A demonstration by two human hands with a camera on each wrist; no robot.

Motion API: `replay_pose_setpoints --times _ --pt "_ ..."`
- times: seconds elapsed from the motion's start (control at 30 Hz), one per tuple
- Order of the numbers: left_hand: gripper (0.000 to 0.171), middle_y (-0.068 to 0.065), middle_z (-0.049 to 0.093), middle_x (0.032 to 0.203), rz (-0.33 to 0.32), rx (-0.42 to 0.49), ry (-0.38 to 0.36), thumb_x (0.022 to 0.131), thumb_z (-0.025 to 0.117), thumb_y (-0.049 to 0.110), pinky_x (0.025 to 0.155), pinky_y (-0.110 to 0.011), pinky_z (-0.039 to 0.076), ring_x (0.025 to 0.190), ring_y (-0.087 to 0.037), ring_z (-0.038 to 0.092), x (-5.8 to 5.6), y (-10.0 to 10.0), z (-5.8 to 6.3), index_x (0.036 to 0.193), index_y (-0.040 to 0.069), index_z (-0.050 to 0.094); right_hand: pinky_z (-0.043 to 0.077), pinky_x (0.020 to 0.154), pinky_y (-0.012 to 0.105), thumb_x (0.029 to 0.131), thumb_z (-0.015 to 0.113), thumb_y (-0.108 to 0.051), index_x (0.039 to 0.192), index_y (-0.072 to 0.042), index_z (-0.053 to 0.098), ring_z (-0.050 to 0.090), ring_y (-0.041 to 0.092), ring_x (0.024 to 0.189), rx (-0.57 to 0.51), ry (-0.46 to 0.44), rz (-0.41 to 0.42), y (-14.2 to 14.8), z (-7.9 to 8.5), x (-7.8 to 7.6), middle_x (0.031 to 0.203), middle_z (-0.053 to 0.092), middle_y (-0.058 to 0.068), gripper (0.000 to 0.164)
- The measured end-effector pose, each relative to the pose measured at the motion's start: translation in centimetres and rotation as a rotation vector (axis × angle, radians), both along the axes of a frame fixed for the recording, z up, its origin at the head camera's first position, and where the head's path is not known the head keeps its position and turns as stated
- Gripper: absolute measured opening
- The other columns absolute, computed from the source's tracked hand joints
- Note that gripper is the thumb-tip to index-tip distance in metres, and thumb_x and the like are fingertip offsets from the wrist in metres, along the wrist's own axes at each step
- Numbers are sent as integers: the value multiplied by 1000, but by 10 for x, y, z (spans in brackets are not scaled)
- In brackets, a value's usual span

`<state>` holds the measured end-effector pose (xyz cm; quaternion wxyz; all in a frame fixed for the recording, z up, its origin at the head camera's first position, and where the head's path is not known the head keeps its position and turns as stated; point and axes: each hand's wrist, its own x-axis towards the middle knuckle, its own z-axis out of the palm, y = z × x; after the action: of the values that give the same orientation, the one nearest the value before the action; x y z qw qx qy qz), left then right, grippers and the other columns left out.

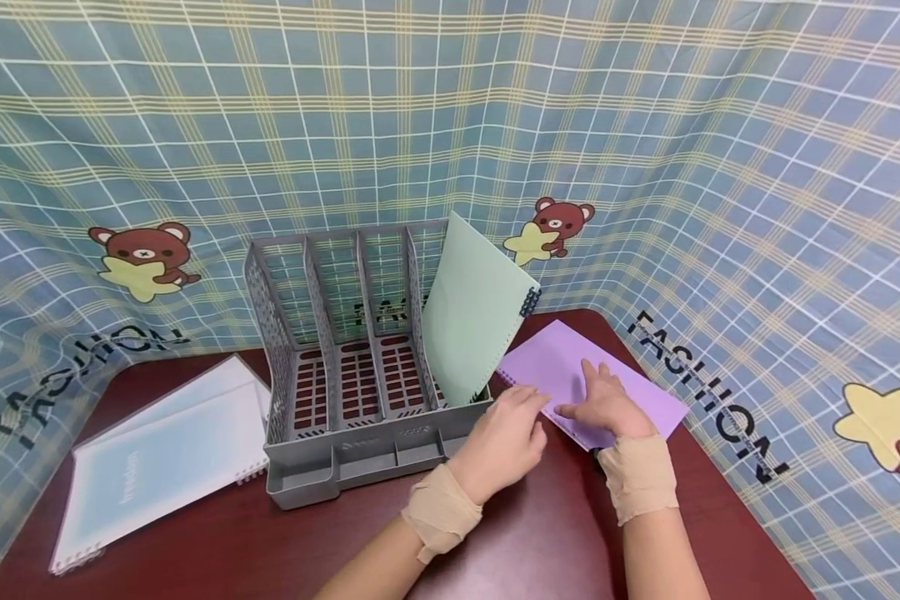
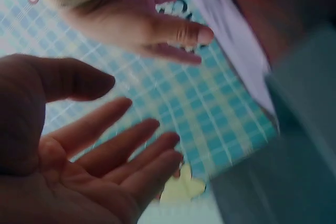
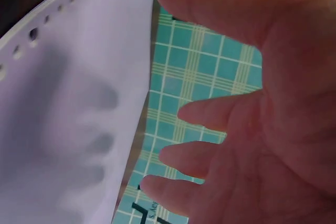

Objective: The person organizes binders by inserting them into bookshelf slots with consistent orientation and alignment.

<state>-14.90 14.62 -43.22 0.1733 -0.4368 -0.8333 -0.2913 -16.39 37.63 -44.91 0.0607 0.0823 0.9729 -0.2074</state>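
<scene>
A purple spiral notebook (image 1: 566, 358) lies on the dark red table at the right. Over it hovers my right hand (image 1: 607, 404), thumb and fingers spread and nothing held; the right wrist view shows its fingers' shadows on the pale sheet (image 3: 52, 129). My left hand (image 1: 501, 442) is at the front right corner of the grey file organizer (image 1: 360, 442), near the notebook's bound edge. Its palm is bare and its fingers extended in the left wrist view. A light green notebook (image 1: 472, 308) leans upright in the organizer's rightmost slot.
Two pale blue spiral notebooks (image 1: 172, 467) overlap on the table left of the organizer. The organizer has several tall dividers and small front trays. Plaid cloth (image 1: 420, 108) with bear prints hangs close behind and along the right side.
</scene>
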Motion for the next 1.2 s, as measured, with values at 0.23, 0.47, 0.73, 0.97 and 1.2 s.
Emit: replay_pose_setpoints --times 0.23,0.47,0.73,0.97,1.2 --pt "48 -22 59 133 61 -57 -48 82 63 7 109 -40 38 126 -35 54 -2 41 -15 129 0 64 23 103 75 69 83 -42 155 5 19 14 68 133 61 -62 42 1 -8 4 152 13 44 116" --pt "58 -22 58 131 186 -123 -58 78 70 16 107 -47 40 123 -41 53 -8 66 -36 133 4 61 24 103 75 63 83 -29 154 3 28 20 69 130 97 -78 65 -2 -11 7 149 21 45 111" --pt "73 -32 48 138 317 -218 -200 77 77 35 103 -61 39 128 -52 43 -13 81 -49 138 2 54 30 99 75 58 87 -31 153 0 33 20 67 132 72 -89 46 1 -16 9 150 22 42 114" --pt "78 -36 40 143 390 -277 -312 78 77 37 107 -63 32 133 -57 33 -23 87 -52 142 2 50 30 101 73 57 87 -31 151 1 36 23 64 133 70 -90 50 1 -16 9 150 27 39 112" --pt "75 -36 36 146 443 -293 -355 81 71 35 109 -63 28 132 -60 31 -31 92 -53 144 2 49 40 95 69 62 85 -29 151 -1 39 31 59 131 96 -107 47 1 -12 9 150 32 35 103"
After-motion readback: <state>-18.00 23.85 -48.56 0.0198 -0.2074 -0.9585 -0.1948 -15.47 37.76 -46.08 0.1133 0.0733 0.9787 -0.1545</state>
